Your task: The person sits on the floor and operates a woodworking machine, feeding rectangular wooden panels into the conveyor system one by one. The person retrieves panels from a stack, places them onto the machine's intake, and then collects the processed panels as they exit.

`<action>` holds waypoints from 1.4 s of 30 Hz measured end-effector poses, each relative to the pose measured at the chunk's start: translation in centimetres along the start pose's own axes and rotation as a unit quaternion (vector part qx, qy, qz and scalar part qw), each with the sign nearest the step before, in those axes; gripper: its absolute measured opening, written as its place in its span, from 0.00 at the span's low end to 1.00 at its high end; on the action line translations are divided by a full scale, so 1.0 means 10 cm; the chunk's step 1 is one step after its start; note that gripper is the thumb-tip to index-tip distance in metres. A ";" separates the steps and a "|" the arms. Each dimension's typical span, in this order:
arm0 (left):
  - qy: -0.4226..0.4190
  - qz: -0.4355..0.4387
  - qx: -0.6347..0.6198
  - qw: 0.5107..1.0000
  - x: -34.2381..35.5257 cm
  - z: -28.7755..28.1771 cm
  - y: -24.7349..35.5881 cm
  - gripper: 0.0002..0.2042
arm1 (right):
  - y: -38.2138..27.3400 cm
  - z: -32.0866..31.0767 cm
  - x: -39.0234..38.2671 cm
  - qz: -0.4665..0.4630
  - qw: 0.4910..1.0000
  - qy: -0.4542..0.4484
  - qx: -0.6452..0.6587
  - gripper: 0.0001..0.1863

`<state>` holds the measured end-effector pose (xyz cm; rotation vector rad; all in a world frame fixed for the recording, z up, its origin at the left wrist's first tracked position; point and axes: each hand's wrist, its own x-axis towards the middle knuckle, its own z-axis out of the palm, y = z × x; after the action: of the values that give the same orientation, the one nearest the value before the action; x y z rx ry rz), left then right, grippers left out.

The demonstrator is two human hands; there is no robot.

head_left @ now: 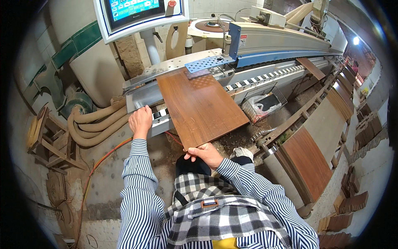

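Observation:
A brown wood-grain panel (199, 112) lies across a long machine, its far end beside a blue perforated plate (207, 63). My right hand (202, 154) grips the panel's near left corner, thumb on top. My left hand (140, 120) has its fingers curled onto the machine's grey metal edge (155, 128), just left of the panel without visibly touching it. Above hangs a control screen (132, 10) in a white housing on a post.
Hoses (93, 124) and a wooden stool (54, 141) stand left. Below the rail sits a wire basket (263, 103). A roller conveyor carries stacked boards (302, 159) on the right; another panel (310, 67) rests farther along the machine. More boards (352, 201) stand at far right.

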<state>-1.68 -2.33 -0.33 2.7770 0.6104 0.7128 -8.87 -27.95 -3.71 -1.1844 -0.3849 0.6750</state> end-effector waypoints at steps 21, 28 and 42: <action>0.000 -0.007 0.000 1.000 0.00 0.00 0.01 0.20 | -0.14 -0.78 -0.33 -0.105 0.962 0.245 0.061 0.11; -0.006 -0.015 0.009 1.000 0.01 0.02 -0.01 0.20 | -0.31 -1.16 -0.46 -0.132 0.929 0.340 0.059 0.12; -0.014 -0.019 0.013 1.000 -0.02 -0.04 0.03 0.20 | 0.51 -1.85 -3.84 -0.168 0.495 0.843 -0.124 0.24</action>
<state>-1.90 -2.66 0.03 2.7864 0.6699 0.6630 -27.72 -65.62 -12.24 -1.4325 1.0182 -1.0951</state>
